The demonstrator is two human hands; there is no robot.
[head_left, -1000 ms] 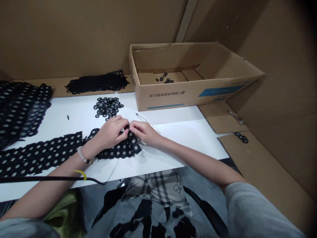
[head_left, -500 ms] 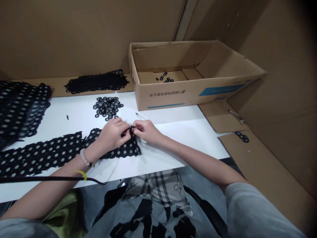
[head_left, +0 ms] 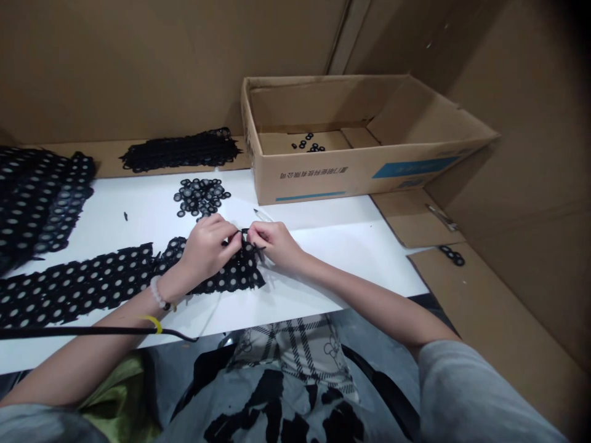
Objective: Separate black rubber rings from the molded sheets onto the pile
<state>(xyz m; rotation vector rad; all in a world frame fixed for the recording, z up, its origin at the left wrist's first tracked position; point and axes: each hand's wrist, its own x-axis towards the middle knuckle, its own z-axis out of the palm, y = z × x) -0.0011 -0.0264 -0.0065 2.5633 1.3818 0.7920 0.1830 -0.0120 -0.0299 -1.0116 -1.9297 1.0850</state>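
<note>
My left hand [head_left: 210, 248] is closed in a pinch above a black rubber-like sheet [head_left: 235, 277] dotted with pale round spots. My right hand [head_left: 273, 241] pinches close beside it, fingertips facing the left ones. Between the two sets of fingertips shows a small black piece [head_left: 245, 231]; its exact shape is partly hidden by the fingers. The sheet lies flat under my left hand, its right end near my right hand. A second spotted sheet [head_left: 87, 280] continues to the left. Beyond my left hand sits a pile of loose black rings [head_left: 199, 195] with greyish centres.
An open cardboard box [head_left: 323, 175] holding several black rings stands behind. Black strips are stacked [head_left: 182, 149] at the back, and more spotted sheets [head_left: 37, 203] lie left. A pen [head_left: 262, 215] rests past my right hand. A black cable [head_left: 92, 331] crosses my left forearm.
The fingertips have drawn slightly apart, and the small black piece between them shows more clearly. My left hand has shifted slightly left. The sheets and box stay put.
</note>
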